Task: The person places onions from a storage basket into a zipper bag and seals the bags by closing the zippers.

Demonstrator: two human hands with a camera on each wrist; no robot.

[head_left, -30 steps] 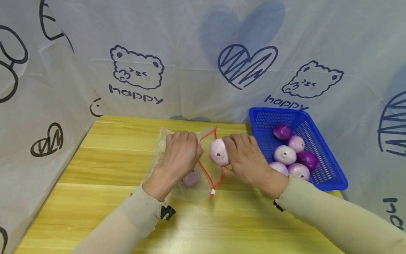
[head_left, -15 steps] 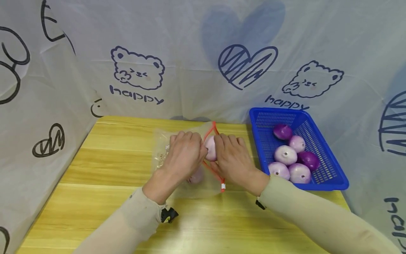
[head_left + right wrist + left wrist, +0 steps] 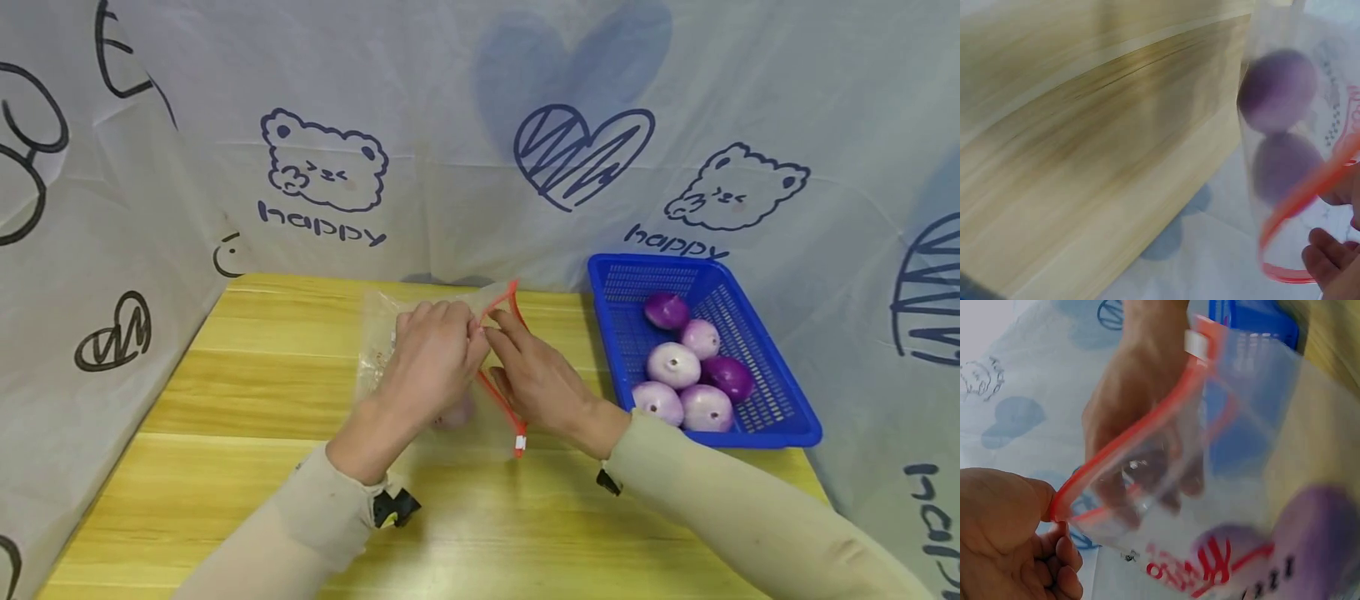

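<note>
My left hand (image 3: 435, 350) pinches the red zip edge of a clear plastic zip bag (image 3: 1254, 481) between thumb and bent fingers, holding the mouth apart. My right hand (image 3: 543, 379) reaches into that mouth, fingers spread and loosely bent with nothing between them; in the left wrist view those fingers (image 3: 1169, 497) show through the film. Two purple onions lie inside: an upper onion (image 3: 1277, 90) and a lower onion (image 3: 1288, 165), blurred by the plastic. In the head view my left hand hides much of the bag. A white slider (image 3: 1196, 345) sits on the red zip.
A blue plastic basket (image 3: 780, 375) stands at the right of the wooden table (image 3: 247, 500). It holds several peeled onions, some pale like the near onion (image 3: 708, 408), some dark like the back onion (image 3: 666, 311). A printed white cloth (image 3: 442, 167) hangs behind.
The right hand has moved left to the bag mouth with a pale onion and let go of it inside. The left hand has kept its pinch on the bag's edge.
</note>
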